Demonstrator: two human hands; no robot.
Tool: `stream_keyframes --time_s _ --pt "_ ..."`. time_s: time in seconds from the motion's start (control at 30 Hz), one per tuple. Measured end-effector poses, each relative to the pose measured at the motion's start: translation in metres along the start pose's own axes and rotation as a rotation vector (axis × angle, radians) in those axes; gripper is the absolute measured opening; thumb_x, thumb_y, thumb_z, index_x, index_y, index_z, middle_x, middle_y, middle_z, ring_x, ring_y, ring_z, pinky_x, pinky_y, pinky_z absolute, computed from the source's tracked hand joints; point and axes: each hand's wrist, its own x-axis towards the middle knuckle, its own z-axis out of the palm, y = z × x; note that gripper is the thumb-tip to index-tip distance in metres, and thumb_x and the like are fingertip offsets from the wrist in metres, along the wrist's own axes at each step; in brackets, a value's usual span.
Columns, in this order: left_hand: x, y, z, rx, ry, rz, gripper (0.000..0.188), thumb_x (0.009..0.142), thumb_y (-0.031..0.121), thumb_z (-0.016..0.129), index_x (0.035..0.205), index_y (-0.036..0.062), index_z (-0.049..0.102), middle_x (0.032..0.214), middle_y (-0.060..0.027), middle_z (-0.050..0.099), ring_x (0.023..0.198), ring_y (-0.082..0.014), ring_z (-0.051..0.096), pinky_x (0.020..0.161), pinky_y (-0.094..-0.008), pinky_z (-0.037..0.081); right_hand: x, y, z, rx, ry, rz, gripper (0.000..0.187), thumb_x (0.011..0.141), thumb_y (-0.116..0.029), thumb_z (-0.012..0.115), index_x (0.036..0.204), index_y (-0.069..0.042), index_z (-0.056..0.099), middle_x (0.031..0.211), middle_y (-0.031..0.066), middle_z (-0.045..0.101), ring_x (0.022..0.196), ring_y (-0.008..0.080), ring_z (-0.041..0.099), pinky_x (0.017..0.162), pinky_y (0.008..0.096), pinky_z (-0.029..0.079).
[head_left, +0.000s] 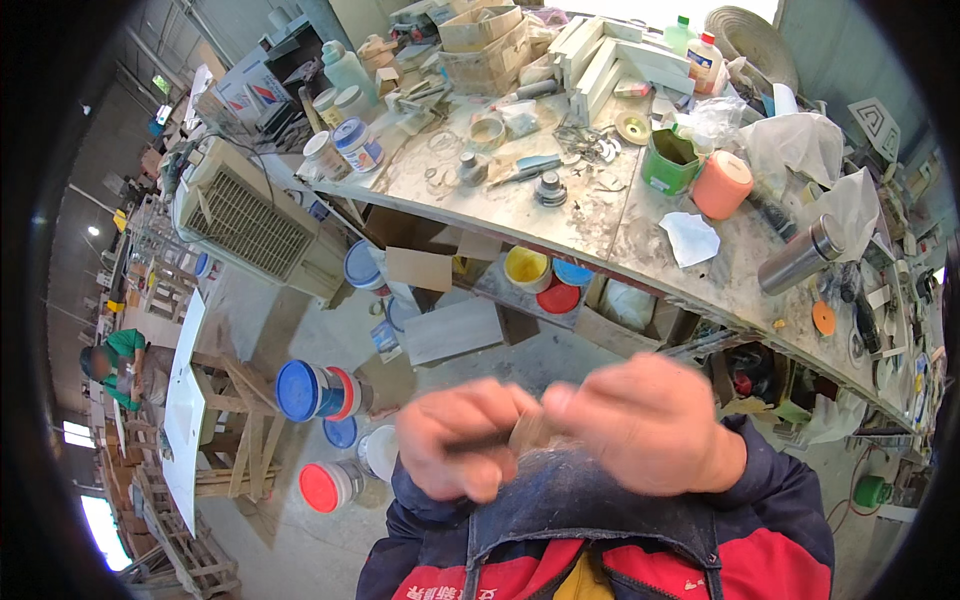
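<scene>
Both of my hands are raised in front of my chest, close together and smeared by motion. My left hand (452, 440) is closed, its thumb and fingers pinching a small tan, see-through piece (533, 430). My right hand (645, 425) is closed too, fingers curled, with its fingertips meeting the other side of that piece. Most of the piece is hidden by the fingers, and its exact kind is too blurred to tell. Below the hands is my dark blue jacket (590, 500) with red panels.
A cluttered workbench (580, 215) runs ahead, bearing a green container (670, 163), an orange roll (722, 185) and a steel flask (800, 255). Buckets (310, 390) stand on the floor at left, near an air cooler (245, 220). Another person (125, 365) is far left beside a white panel (185, 410).
</scene>
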Motion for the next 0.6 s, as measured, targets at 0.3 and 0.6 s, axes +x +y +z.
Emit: stream_keyframes --time_s 0.3,0.6 --pt "-0.009 -0.006 0.020 -0.398 0.544 -0.202 0.013 0.097 0.014 0.068 0.090 0.0069 0.059 0.078 -0.0106 0.060 0.073 -0.0267 0.058 0.066 -0.0448 0.056 -0.001 -0.004 -0.005 0.093 -0.070 0.010 0.049 0.072 -0.005 0.080 0.120 -0.008 0.072 0.085 0.0030 0.062 0.065 0.0202 0.059 0.057 0.0314 0.048" --pt "-0.016 -0.010 0.015 -0.471 0.432 -0.209 0.013 0.095 0.011 0.070 0.091 0.0059 0.059 0.085 -0.0118 0.061 0.080 -0.0268 0.058 0.067 -0.0429 0.057 0.004 -0.007 0.006 0.066 -0.124 -0.026 0.053 0.070 -0.006 0.073 0.122 -0.007 0.071 0.083 0.0018 0.058 0.064 0.0191 0.056 0.057 0.0303 0.046"
